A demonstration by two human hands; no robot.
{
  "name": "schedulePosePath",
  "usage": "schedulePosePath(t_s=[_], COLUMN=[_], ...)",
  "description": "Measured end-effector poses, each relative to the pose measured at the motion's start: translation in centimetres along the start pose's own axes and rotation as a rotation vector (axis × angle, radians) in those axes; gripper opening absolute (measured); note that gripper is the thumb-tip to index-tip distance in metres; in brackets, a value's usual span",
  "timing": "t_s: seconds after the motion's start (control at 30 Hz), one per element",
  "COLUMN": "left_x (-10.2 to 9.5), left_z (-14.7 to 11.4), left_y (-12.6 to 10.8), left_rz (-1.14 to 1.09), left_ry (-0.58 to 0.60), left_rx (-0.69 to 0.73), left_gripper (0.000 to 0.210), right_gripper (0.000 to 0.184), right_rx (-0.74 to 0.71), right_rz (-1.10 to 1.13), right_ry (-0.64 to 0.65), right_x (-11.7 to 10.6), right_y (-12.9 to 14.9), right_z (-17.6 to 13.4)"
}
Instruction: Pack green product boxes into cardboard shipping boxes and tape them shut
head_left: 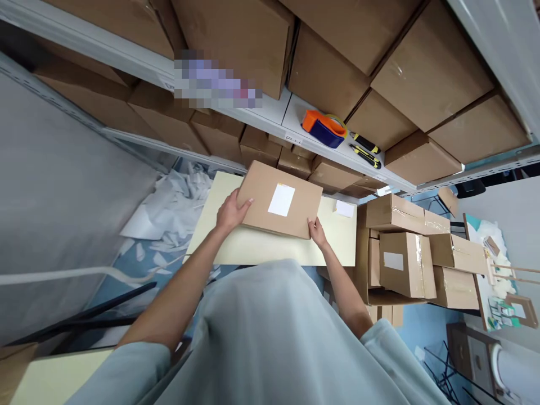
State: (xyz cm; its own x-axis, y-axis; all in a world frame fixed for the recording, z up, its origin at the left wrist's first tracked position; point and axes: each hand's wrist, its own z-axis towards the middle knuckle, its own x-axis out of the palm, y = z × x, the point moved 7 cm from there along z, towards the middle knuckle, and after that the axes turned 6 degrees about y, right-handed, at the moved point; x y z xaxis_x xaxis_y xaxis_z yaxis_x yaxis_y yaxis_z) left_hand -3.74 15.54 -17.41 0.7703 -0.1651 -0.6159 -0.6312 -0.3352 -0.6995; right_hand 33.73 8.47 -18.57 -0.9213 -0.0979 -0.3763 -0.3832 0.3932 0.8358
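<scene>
**As a flat carton (pixel 262 188) sat in two-handed hold over the counter (pixel 253 247), its white label (pixel 282 200) faced up**

Although the label showed plainly on the carton's top face, any print on it was too faint to read, apart from a small yellow-orange mark at its far edge. On the shelf (pixel 287 107) above, a small tag (pixel 293 138) bore characters too tiny to make out surely, and a pixelated patch (pixel 217 79) hid whatever lay farther left. Another white label (pixel 393 260) was stuck to a box (pixel 415 270) among those stacked at the right; its wording could not be made out either.

The left hand (pixel 233 212) held the carton's left end, fingers closed on the edge with the thumb over the top; the right hand (pixel 317 230) had its fingers pinched on the near right corner. Whether the carton's underside touched the counter could not be told.

A pale strip of counter ran between the carton and the front edge, with more surface showing on both sides. Small white paper (pixel 344 208) lay near the far right corner, and the stacked boxes stood just beyond the right edge. Crumpled white sheets (pixel 169 205) lay past the left edge. Overhead, an orange-and-blue tape dispenser (pixel 324 128) and two yellow-and-black cutters (pixel 365 156) rested along the shelf's front lip.
</scene>
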Motion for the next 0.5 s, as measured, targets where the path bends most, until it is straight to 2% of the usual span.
schedulePosePath(t_s=[0.13,0.27,0.37,0.5], left_x=[-0.6,-1.2,-1.5,-1.4], left_z=[2.2,5.2,6.4,6.0], left_y=[-0.4,-2.0,-3.5,-5.1], left_rz=[0.056,0.132,0.152,0.107], left_ry=[0.095,0.167,0.133,0.034], left_rx=[0.034,0.049,0.022,-0.021], left_gripper=[0.078,0.076,0.082,0.082], right_gripper=[0.056,0.053,0.05,0.047], right_rx=[0.069,0.155,0.205,0.244], right_rz=[0.059,0.085,0.066,0.017], right_ry=[-0.037,-0.065,-0.073,-0.052], right_x=[1.5,3.1,4.7,8.3], right_y=[-1.1,-2.2,-2.4,-1.4], right_z=[-1.9,-4.2,-6.0,-8.0])
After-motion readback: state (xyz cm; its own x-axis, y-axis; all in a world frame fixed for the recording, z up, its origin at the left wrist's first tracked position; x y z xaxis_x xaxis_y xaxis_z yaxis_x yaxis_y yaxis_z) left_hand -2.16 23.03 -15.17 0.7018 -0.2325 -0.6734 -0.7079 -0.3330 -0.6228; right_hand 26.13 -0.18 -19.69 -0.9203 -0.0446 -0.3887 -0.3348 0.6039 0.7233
